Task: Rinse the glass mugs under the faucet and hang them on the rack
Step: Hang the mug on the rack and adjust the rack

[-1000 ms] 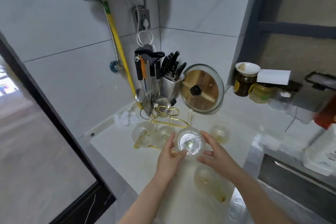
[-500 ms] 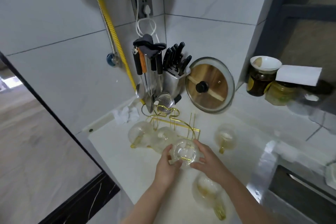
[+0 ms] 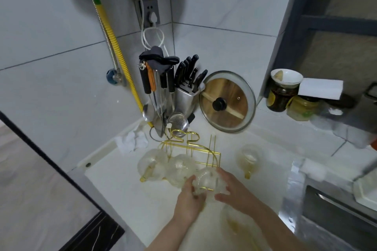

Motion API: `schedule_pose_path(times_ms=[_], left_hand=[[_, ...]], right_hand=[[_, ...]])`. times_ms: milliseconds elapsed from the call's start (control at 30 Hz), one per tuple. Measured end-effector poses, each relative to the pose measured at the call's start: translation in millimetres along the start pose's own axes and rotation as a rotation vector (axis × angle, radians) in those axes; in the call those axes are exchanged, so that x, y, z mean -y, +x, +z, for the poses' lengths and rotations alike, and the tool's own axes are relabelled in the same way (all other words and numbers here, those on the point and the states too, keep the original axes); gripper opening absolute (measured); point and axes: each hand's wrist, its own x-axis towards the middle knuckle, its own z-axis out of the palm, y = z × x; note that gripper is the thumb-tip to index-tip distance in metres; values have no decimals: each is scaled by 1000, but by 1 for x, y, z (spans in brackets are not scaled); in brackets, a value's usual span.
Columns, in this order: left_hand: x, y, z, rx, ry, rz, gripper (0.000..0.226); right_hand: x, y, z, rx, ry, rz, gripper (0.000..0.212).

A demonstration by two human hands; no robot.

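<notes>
Here, two hands hold a round glass mug at a gold wire rack on a white kitchen counter.

Head view: the left hand (image 3: 188,199) and right hand (image 3: 234,188) curl their fingers around the held mug (image 3: 208,179) from either side, at the near end of the rack (image 3: 195,149). Two hung mugs (image 3: 153,164) sit on the rack to its left. Another mug (image 3: 249,159) stands apart on the counter (image 3: 114,185) to the right; a blurred one lies nearer. A pot lid (image 3: 227,101) leans against the wall behind.

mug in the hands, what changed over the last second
Both hands, left and right, carried the mug down and forward to the gold rack, beside the two mugs already hung. Grip unchanged; the other mugs stayed put.
</notes>
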Motion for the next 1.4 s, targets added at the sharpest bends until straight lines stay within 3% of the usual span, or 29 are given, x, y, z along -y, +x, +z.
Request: schedule_pose_path(times_ms=[67, 167, 233, 367, 567, 800, 1100, 1233, 1333, 1400], left_hand=[[-7, 0, -16, 15, 100, 58, 52], [-25, 7, -44, -97, 100, 170, 37], [-42, 20, -58, -126, -167, 123, 35], [-81, 51, -70, 59, -844, -120, 42], [-95, 85, -65, 32, -1110, -262, 50], [-89, 102, -63, -92, -1009, -217, 39], [-88, 95, -73, -113, -1121, -247, 43], [-87, 94, -86, -111, -1093, -234, 40], [-83, 89, -100, -101, -1020, -236, 21], [-79, 87, -109, -108, -970, -237, 25]], right_hand=[[7, 3, -3, -11, 43, 32, 69], [23, 16, -9, -129, 147, 87, 54], [33, 29, -11, -210, 147, 91, 47], [51, 54, -7, -209, 83, 123, 44], [57, 75, -6, -145, 114, 186, 51], [56, 88, -8, -121, 47, 159, 50], [59, 82, 4, -319, -316, -54, 52], [63, 83, 2, -305, -358, -35, 56], [66, 81, 5, -285, -383, -2, 58], [69, 79, 9, -271, -368, 15, 59]])
